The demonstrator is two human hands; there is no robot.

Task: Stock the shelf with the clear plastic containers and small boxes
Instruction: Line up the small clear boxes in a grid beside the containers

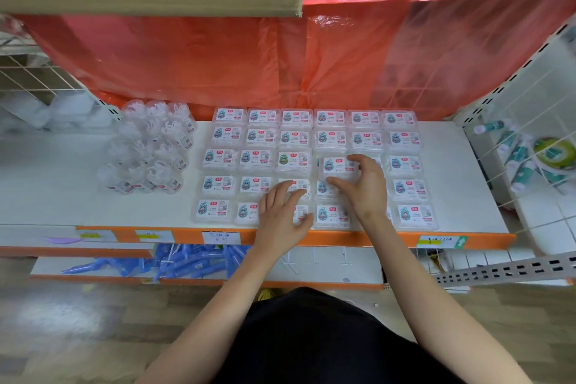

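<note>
Seemingly well along: small boxes (pixel 261 136) fill the shelf (pixel 452 165) in rows beside clear plastic containers (pixel 149 150); right hand (pixel 364 187) grips one more box (pixel 336 165), left hand (pixel 280 215) rests flat, fingers spread.

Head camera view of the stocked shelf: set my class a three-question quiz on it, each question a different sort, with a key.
1. True or false: the right hand grips a flat clear labelled plastic box.
2. Where do the round clear plastic containers stand, relative to the grid of flat boxes? A left, B right, C in front.
3. Fill in: the left hand rests flat on boxes near the white metal shelf's ____ edge.
Key: 1 true; 2 A; 3 front.
</note>
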